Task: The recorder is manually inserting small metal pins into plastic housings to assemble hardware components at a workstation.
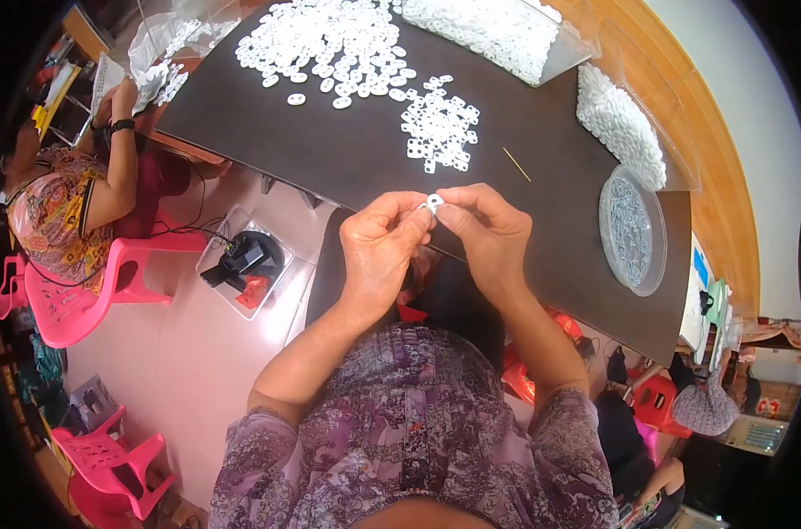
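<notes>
Purple patterned sleeves fill the foreground as a seated person brings both bare hands together above the near edge of a dark table. Left hand and right hand meet at the fingertips, which are pressed together in a pinch on a small white ring-shaped part, held just over the table's edge between thumbs and forefingers; the remaining fingers curl in toward the palms.

Beyond the hands, a cluster of small white square pieces lies on the tabletop, with a thin wooden stick just to its right. Farther back spreads a broad scatter of white rings, and beside it stands a clear container heaped with more white parts. At the right, a clear plastic bag of white pieces rests near a round dish of small grey parts.

At the left end of the table, another person in a floral top sits on a pink plastic chair, one hand up at the tabletop. A clear tray holding a black tool sits on the floor below the table, near that chair.
</notes>
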`<state>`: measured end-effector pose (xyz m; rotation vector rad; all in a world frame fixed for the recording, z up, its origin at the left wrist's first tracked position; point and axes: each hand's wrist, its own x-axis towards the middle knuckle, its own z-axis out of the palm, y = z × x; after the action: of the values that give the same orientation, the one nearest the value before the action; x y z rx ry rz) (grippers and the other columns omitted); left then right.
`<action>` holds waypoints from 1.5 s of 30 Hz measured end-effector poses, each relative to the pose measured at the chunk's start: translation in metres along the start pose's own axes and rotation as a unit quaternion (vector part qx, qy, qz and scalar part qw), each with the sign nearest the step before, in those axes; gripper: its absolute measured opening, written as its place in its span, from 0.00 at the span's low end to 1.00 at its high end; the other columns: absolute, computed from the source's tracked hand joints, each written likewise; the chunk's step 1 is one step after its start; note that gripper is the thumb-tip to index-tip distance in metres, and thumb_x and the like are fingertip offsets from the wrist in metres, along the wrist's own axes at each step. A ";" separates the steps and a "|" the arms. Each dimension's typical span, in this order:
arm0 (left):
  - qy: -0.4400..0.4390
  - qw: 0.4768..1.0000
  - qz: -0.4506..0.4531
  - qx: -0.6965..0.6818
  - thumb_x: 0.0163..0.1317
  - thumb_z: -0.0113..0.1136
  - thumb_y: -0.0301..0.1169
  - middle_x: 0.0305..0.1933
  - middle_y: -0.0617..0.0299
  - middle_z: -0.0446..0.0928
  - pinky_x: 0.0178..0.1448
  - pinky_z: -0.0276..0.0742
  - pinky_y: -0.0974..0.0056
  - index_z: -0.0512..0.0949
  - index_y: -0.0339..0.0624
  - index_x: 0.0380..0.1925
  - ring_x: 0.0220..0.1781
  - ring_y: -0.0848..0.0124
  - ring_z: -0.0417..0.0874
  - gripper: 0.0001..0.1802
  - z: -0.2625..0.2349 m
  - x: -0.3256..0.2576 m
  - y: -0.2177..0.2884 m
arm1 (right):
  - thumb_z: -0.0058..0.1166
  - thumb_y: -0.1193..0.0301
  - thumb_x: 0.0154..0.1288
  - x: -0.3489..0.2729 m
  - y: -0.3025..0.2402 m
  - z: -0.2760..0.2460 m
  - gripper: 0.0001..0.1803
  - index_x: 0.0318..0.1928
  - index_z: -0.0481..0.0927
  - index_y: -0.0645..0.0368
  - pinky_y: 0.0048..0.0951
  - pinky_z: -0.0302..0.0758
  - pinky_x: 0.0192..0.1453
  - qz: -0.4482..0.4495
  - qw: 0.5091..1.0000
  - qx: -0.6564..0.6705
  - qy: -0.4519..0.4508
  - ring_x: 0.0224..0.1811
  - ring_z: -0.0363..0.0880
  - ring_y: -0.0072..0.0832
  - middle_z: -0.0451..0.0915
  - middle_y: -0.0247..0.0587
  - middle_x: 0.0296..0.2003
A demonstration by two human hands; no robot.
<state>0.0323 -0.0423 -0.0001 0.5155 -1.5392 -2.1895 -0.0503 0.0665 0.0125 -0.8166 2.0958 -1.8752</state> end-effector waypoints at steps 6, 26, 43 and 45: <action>0.002 1.000 0.010 -0.023 0.61 0.57 0.24 0.31 0.61 0.79 0.29 0.73 0.76 0.77 0.31 0.42 0.28 0.79 0.77 0.10 -0.001 0.002 -0.006 | 0.54 0.81 0.56 0.002 0.003 -0.001 0.06 0.35 0.80 0.65 0.23 0.71 0.37 -0.047 0.998 -0.045 0.000 0.32 0.75 0.23 0.78 0.38 0.29; -0.017 0.997 0.010 -0.078 0.60 0.56 0.20 0.30 0.59 0.79 0.32 0.74 0.75 0.76 0.28 0.44 0.27 0.79 0.76 0.11 0.004 0.004 0.000 | 0.55 0.82 0.53 -0.002 0.005 -0.006 0.12 0.41 0.80 0.63 0.26 0.73 0.39 -0.131 0.987 -0.086 -0.021 0.37 0.75 0.28 0.77 0.40 0.33; -0.021 0.998 0.022 -0.061 0.60 0.57 0.21 0.31 0.60 0.79 0.31 0.74 0.76 0.76 0.28 0.43 0.27 0.79 0.76 0.11 0.007 0.004 -0.003 | 0.54 0.82 0.55 -0.003 0.008 -0.007 0.10 0.39 0.80 0.64 0.23 0.72 0.40 -0.094 0.995 -0.042 -0.004 0.33 0.76 0.25 0.77 0.38 0.31; -0.017 0.997 0.013 -0.069 0.60 0.57 0.20 0.31 0.59 0.79 0.31 0.74 0.76 0.76 0.28 0.43 0.27 0.79 0.76 0.11 0.007 0.005 -0.002 | 0.55 0.82 0.53 -0.004 0.001 -0.007 0.13 0.42 0.79 0.63 0.25 0.73 0.39 -0.116 0.989 -0.086 -0.023 0.32 0.75 0.27 0.77 0.38 0.32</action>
<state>0.0246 -0.0386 -0.0002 0.4137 -1.3908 -2.2750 -0.0514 0.0745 0.0117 -1.1780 2.2409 -1.7773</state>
